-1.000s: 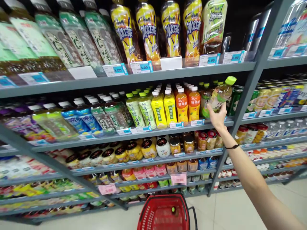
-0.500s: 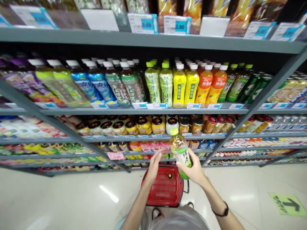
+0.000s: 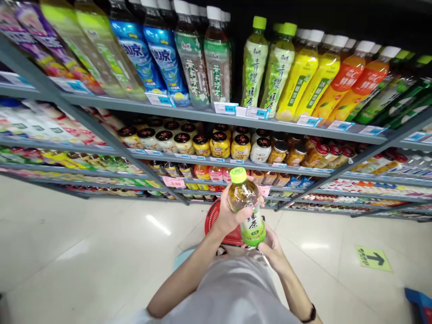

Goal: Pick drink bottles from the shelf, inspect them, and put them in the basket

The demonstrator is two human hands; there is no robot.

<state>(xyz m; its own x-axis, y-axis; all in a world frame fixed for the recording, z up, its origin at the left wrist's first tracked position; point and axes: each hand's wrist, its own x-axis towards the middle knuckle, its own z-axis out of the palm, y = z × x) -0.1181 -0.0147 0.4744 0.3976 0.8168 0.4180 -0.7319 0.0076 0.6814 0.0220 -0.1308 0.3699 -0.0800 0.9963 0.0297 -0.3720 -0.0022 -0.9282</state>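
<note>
I hold a green tea bottle (image 3: pixel 248 208) with a lime-green cap upright in front of my chest, with both hands on it. My left hand (image 3: pixel 230 213) wraps round its upper part from the left. My right hand (image 3: pixel 272 247) grips its lower end from below and the right. A red shopping basket (image 3: pixel 216 221) stands on the floor just behind the bottle, mostly hidden by my hands.
Grey shelves (image 3: pixel 209 118) run across the view, stocked with rows of drink bottles above and jars (image 3: pixel 219 145) below. The shiny tiled floor (image 3: pixel 84 252) stretches to the left. A green arrow sticker (image 3: pixel 373 258) lies on the floor at the right.
The bottle came off the shelf and down to my chest. My left hand has closed on it, and my right hand has slid lower. The view has tilted down.
</note>
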